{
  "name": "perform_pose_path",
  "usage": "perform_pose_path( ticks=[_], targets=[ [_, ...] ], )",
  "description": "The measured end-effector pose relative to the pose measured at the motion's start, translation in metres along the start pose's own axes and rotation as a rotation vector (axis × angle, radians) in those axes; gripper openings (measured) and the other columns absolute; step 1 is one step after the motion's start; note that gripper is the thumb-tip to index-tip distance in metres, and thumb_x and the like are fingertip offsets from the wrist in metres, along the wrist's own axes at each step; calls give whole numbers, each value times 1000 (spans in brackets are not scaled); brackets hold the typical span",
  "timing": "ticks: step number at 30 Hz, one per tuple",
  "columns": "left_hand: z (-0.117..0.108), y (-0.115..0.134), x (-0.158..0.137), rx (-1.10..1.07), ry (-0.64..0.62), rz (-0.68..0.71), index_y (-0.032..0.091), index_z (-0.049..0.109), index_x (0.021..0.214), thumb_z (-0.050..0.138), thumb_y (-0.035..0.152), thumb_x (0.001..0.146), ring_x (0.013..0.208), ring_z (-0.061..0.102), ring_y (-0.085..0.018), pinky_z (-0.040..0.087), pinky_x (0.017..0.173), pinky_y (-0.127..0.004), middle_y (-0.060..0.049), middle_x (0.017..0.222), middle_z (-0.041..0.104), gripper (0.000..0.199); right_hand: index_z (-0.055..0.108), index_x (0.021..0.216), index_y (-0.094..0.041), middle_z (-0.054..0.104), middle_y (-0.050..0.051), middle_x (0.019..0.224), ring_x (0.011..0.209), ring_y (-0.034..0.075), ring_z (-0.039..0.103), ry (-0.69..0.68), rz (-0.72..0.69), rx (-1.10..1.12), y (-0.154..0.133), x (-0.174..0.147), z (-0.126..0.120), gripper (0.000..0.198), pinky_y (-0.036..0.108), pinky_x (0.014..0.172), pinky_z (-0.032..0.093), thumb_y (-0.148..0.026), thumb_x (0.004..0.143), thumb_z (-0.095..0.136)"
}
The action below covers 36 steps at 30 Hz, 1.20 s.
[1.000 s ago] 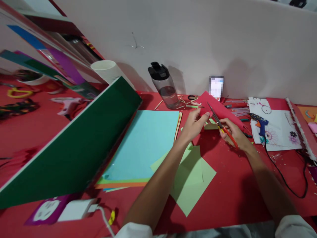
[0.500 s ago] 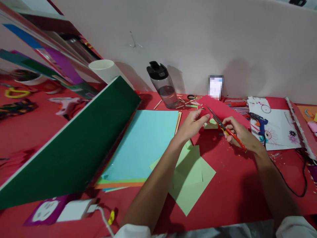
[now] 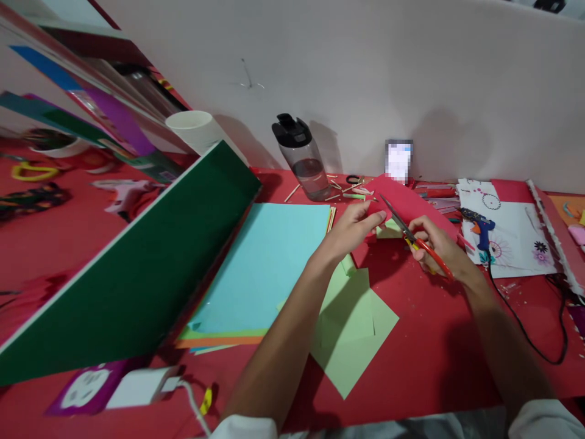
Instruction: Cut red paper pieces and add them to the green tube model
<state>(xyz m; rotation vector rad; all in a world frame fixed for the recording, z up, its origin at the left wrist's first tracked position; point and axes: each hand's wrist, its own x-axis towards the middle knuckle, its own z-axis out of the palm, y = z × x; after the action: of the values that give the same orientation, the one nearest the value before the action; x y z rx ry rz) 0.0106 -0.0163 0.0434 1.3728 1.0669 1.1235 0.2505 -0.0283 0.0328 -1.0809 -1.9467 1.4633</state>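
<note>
With your left hand (image 3: 353,230) you pinch the red paper (image 3: 414,202) over the far part of the desk (image 3: 434,360). Your right hand (image 3: 437,242) grips the scissors (image 3: 430,253), whose blades are at this paper. The cutting seems in progress, not finished: a wide sheet extends behind the blades. How much is already cut, I cannot tell.
</note>
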Motion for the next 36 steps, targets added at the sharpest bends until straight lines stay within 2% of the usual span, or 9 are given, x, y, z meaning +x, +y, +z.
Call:
perform_pose_path(
  ticks=[5,12,15,19,23,36],
  targets=[
    [0,1,0,5,7,-27,19,63,73,70,45,82,69,53,-16,41,65,-29,-1,72,62,29,43,116,-28,53,-7,77,53,11,49,2,-15,-34,0,2,3,44,25,55,43,-50,90,71],
    [0,4,-2,40,-44,18,20,57,70,65,40,88,69,50,-15,41,70,-30,1,71,55,28,43,116,-27,51,-5,83,64,13,50,-29,-57,-129,-4,2,2,46,26,59,41,-57,92,68],
    [0,5,-2,53,-57,14,20,57,71,65,41,88,70,50,-15,42,70,-30,1,72,55,29,44,117,-27,48,-6,79,63,13,44,-14,-68,-156,-1,3,1,49,26,59,37,-59,91,69],
    [-1,4,-1,57,-55,19,20,56,70,64,40,89,71,51,-15,42,71,-30,0,72,56,29,47,115,-28,45,-8,74,62,13,37,0,-48,-174,3,4,0,39,26,58,32,-52,93,69],
    [-1,2,0,38,-64,26,20,57,70,64,38,88,70,51,-15,42,70,-30,0,72,56,27,48,114,-28,51,-6,78,64,14,43,8,-24,-179,5,5,0,37,27,60,36,-47,92,71],
    [-1,2,-3,120,-71,32,19,57,72,61,36,93,73,52,-16,41,71,-30,-1,78,55,28,51,113,-27,53,-7,77,56,11,46,1,36,-99,7,6,-4,47,24,54,37,-57,88,76]
  ],
)
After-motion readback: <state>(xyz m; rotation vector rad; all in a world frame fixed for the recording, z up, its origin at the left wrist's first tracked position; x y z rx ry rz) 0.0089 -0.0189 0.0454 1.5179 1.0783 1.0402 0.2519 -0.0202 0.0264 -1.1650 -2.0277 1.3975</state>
